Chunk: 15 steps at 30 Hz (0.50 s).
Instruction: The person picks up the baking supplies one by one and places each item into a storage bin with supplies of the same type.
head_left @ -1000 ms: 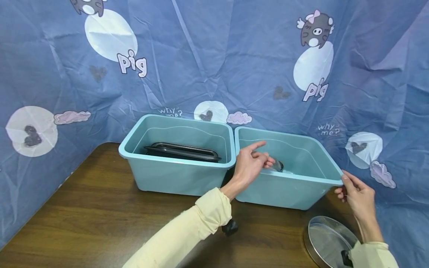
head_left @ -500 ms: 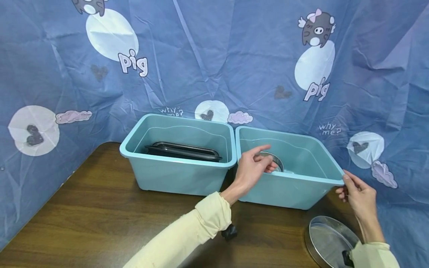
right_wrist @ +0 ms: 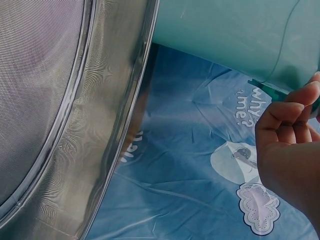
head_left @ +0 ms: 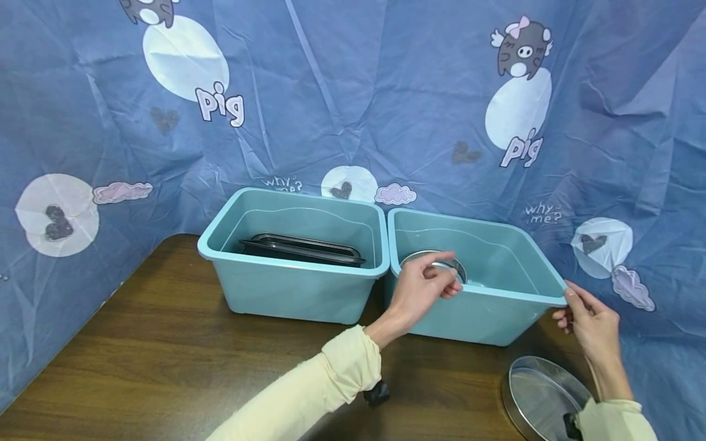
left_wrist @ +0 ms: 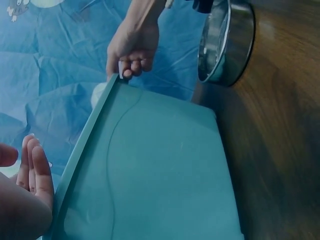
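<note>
My left hand (head_left: 416, 291) hovers over the front rim of the right-hand teal bin (head_left: 474, 318), index finger stretched out and the other fingers loosely bent, with nothing held. Just beyond those fingers, a round metal-rimmed sieve (head_left: 461, 272) lies inside this bin, partly covered by the hand. At the bin's front right corner, my right hand (head_left: 595, 324) pinches the rim between thumb and fingers. In the right wrist view, the fingers (right_wrist: 287, 117) curl at the bin's edge. A second round sieve (head_left: 543, 392) rests on the table below the right forearm, its fine mesh showing.
Close beside it stands another teal bin (head_left: 292, 291), with black trays (head_left: 303, 250) leaning inside. Both bins sit on a brown wooden table (head_left: 165, 355), backed by a blue cloth (head_left: 353, 92) with pig prints. A small black device (head_left: 377, 395) hangs under the left sleeve.
The sieve in the right-hand bin has tipped flatter, away from my left hand, and more of its rim shows. My left hand has lowered slightly; my right hand stays on the corner.
</note>
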### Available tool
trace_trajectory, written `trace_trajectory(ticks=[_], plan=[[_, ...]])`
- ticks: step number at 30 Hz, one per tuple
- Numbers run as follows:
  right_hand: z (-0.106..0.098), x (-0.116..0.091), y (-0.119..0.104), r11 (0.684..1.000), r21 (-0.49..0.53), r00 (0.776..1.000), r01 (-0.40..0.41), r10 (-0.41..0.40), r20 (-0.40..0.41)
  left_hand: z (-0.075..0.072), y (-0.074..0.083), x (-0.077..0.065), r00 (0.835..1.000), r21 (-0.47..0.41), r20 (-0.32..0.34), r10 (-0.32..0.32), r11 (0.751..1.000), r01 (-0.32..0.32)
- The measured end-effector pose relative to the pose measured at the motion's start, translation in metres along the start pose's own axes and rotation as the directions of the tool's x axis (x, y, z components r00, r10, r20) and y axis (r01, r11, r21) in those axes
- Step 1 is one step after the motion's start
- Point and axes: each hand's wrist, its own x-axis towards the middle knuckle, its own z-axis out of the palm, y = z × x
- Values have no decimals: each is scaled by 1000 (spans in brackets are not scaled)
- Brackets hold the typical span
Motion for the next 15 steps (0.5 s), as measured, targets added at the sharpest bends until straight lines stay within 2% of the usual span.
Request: trace_trajectory(ticks=[7, 10, 12, 15], plan=[[-2, 1, 2, 1000, 1, 1000, 14, -14, 15, 4, -5, -10, 998, 42, 61, 0, 999, -2], [-4, 3, 8, 999, 5, 998, 50, -50, 22, 6, -7, -14, 994, 77, 105, 2, 997, -10], [-7, 6, 16, 995, 48, 996, 86, -87, 29, 7, -9, -17, 992, 99, 128, 1, 995, -14], [-9, 8, 19, 994, 53, 995, 96, -98, 35, 9, -11, -21, 987, 122, 159, -9, 992, -11]])
